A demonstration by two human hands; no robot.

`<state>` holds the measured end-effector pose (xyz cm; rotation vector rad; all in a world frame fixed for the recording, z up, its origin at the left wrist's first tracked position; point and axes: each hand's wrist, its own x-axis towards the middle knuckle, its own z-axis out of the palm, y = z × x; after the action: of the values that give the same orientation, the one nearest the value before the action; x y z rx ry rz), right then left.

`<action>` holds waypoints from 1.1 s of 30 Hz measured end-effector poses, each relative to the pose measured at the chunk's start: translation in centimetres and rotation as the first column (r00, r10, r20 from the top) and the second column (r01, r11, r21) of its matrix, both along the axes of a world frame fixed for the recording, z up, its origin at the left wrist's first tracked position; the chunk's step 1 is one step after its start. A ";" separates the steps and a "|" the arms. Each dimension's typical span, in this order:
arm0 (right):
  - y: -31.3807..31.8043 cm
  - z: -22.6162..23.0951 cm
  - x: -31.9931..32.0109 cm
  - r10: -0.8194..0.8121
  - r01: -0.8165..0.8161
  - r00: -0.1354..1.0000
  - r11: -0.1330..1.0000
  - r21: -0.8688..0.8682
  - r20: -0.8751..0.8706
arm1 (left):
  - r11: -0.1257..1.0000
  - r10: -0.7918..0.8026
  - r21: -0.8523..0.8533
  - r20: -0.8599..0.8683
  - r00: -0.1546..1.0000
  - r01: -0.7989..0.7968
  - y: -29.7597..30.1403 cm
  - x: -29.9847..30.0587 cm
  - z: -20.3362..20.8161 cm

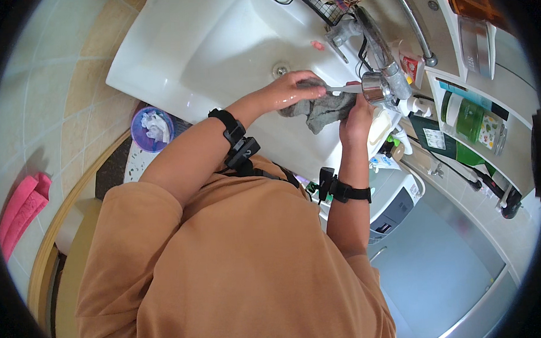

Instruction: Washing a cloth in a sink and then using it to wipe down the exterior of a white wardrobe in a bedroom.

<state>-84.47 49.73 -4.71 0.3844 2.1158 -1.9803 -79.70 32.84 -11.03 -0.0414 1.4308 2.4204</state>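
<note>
Over the white sink (219,57), both of my hands grip a wet grey cloth (330,112), folded and bunched so that its full shape is hidden. My left hand (294,90) is closed around its left end, thumb on top, and the skin glistens with water. At the cloth's right edge, my right hand (357,118) is closed on it, its fingers partly hidden under the tap. A whitish streak, which looks like running water, reaches from the chrome tap (376,86) onto the cloth. The drain (281,70) lies just beyond my left hand.
Behind the tap's base, a black wire basket (315,6) holds a patterned cloth. Shelves with bottles, including a green one (472,117), rise at the right. A washing machine (391,209) stands at lower right. A purple bin (152,129) sits left; a pink towel (25,213) hangs farther left.
</note>
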 end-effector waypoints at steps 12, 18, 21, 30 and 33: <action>-1.2 2.9 1.5 0.753 -0.437 0.658 0.414 0.799 -0.030 | 0.931 -0.106 0.358 0.440 0.892 -0.066 -2.1 -1.0 0.4; 0.6 2.3 1.1 0.460 -0.354 0.888 0.653 0.670 0.021 | 0.949 -0.306 0.138 0.200 0.931 0.283 -2.2 -0.4 -1.2; 2.2 1.0 0.7 0.235 -0.209 0.972 0.852 0.481 0.006 | 0.958 -0.265 -0.055 0.190 0.945 0.280 -1.8 -0.4 -2.2; -0.1 2.1 1.0 0.104 0.039 0.909 0.943 -0.331 0.403 | 0.874 -0.002 -0.428 -0.479 0.878 -0.231 1.4 -1.7 -1.8; -0.3 2.5 0.6 0.218 0.006 0.869 0.894 -0.449 0.445 | 0.945 -0.214 -0.302 -0.294 0.932 0.122 0.9 -2.2 -1.4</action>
<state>-83.90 49.38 -2.25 0.5859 1.3113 -1.9572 -81.94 33.71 -12.42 0.4165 1.8281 2.1371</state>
